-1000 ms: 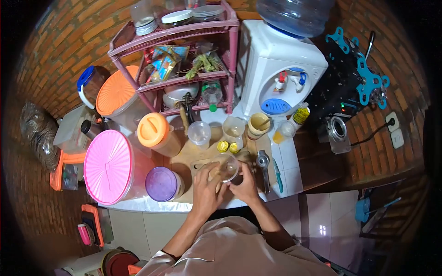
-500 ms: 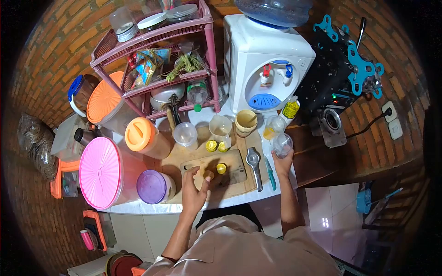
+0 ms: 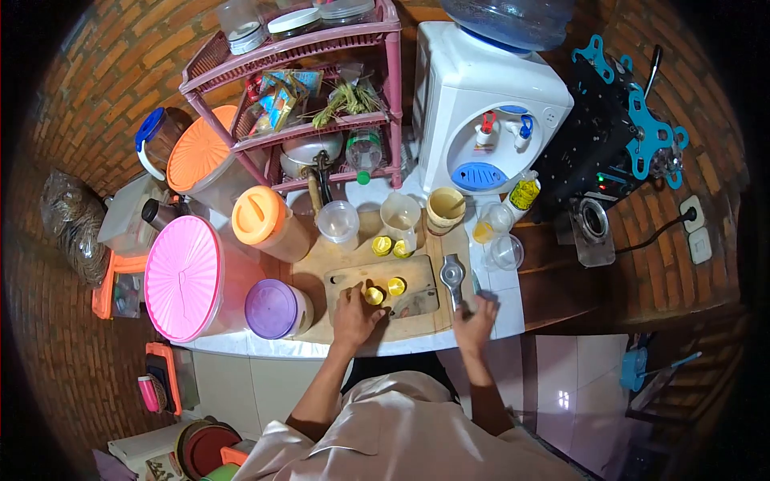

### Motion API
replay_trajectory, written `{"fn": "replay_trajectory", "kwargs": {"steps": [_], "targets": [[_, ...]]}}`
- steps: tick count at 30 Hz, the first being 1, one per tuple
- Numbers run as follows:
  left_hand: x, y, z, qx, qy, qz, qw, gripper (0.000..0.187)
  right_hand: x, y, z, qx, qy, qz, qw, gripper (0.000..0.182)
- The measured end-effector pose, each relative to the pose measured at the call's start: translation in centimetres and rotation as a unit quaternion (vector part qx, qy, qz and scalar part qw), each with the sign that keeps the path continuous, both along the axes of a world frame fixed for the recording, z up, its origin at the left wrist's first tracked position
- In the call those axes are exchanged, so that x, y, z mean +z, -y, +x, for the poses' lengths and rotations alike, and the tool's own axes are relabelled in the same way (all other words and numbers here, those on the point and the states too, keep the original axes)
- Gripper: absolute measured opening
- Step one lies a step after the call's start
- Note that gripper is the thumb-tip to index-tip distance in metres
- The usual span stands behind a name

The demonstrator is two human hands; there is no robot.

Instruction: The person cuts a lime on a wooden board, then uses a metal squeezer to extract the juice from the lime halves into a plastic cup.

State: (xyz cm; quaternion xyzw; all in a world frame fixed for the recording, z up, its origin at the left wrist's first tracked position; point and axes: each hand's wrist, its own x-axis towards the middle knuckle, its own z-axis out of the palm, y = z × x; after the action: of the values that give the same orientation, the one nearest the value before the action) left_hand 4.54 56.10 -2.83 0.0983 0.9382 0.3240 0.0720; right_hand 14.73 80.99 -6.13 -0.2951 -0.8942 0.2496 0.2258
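Observation:
My left hand (image 3: 357,319) is over the near edge of the small wooden board (image 3: 421,298), fingers apart beside a cut yellow citrus half (image 3: 374,296). A second half (image 3: 396,286) lies just right of it. My right hand (image 3: 475,322), slightly blurred, has its fingers apart over the handle end of the metal squeezer (image 3: 452,272) and the knife (image 3: 476,282), which it mostly hides. Two more citrus pieces (image 3: 382,245) (image 3: 403,248) lie behind the board, near a clear jug (image 3: 400,215). A clear cup (image 3: 506,252) stands at the right.
Behind are a clear tub (image 3: 338,222), a beige cup (image 3: 446,210), another clear cup (image 3: 496,216) and a white water dispenser (image 3: 449,80). Left stand pink-lidded (image 3: 183,276), purple-lidded (image 3: 271,309) and orange-lidded (image 3: 258,215) containers. A pink rack (image 3: 393,88) rises at the back.
My right hand has let go of the clear cup and moved toward me and left, to the squeezer and knife. My left hand has come down beside the citrus halves. The view has shifted.

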Motion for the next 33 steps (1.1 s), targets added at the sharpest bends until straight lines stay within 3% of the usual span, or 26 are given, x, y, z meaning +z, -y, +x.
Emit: {"fn": "replay_trajectory", "kwargs": {"steps": [4, 10, 12, 13, 14, 15, 16, 18, 19, 20, 22, 26, 28, 33], "targets": [[-1.4, -0.8, -0.5, -0.035, -0.052, -0.025, 0.998, 0.064, 0.4, 2.4, 0.0, 0.037, -0.003, 0.011, 0.999, 0.031], [-1.6, -0.3, -0.4, 0.006, -0.062, 0.052, 0.997, 0.043, 0.1, 4.3, -0.3, 0.121, -0.036, 0.003, 0.992, 0.025], [-2.0, 0.1, 0.0, 0.059, 0.150, 0.245, 0.956, 0.038, 0.2, 4.8, -0.9, 0.159, -0.041, -0.094, 0.982, 0.024], [-2.6, 0.2, 0.1, 0.063, 0.149, 0.245, 0.956, 0.038, 0.6, 5.1, -1.2, 0.170, -0.041, -0.077, 0.981, 0.029], [-3.3, 0.4, 0.2, 0.095, 0.211, 0.351, 0.907, 0.038, 1.1, 5.2, -1.3, 0.175, -0.040, -0.079, 0.981, 0.029], [-3.3, 0.5, 0.4, 0.125, 0.267, 0.452, 0.842, 0.038, 2.3, 5.3, -1.7, 0.114, -0.011, -0.027, 0.993, 0.031], [-3.3, 0.7, 0.6, 0.129, 0.263, 0.453, 0.842, 0.038, 3.0, 5.3, -2.1, 0.053, 0.016, 0.027, 0.998, 0.034], [-2.6, 0.6, 1.4, 0.096, 0.086, 0.290, 0.948, 0.041, 1.2, 4.1, -2.0, 0.027, 0.027, 0.055, 0.998, 0.038], [-1.3, 0.7, 1.4, 0.097, 0.083, 0.210, 0.969, 0.042, 0.7, 3.8, -2.0, 0.003, 0.079, 0.023, 0.997, 0.038], [-1.5, 0.8, 1.2, 0.099, 0.083, 0.211, 0.969, 0.042, 0.3, 3.4, -2.0, -0.020, 0.130, -0.010, 0.991, 0.037], [-2.4, 0.9, 0.9, 0.047, -0.071, 0.065, 0.994, 0.045, -1.0, 2.6, -1.6, -0.004, 0.155, -0.008, 0.988, 0.036], [-2.7, 0.7, 0.1, 0.058, -0.046, 0.047, 0.996, 0.046, -2.0, 1.7, -1.6, 0.015, 0.124, -0.019, 0.992, 0.034], [-1.5, 0.7, 0.4, 0.049, -0.077, -0.021, 0.996, 0.045, -1.6, 1.7, -1.5, 0.009, 0.122, -0.028, 0.992, 0.033], [-1.3, 1.2, 0.9, 0.052, -0.054, -0.027, 0.997, 0.046, -0.3, 2.0, -1.3, -0.014, 0.059, -0.088, 0.994, 0.029]]}}
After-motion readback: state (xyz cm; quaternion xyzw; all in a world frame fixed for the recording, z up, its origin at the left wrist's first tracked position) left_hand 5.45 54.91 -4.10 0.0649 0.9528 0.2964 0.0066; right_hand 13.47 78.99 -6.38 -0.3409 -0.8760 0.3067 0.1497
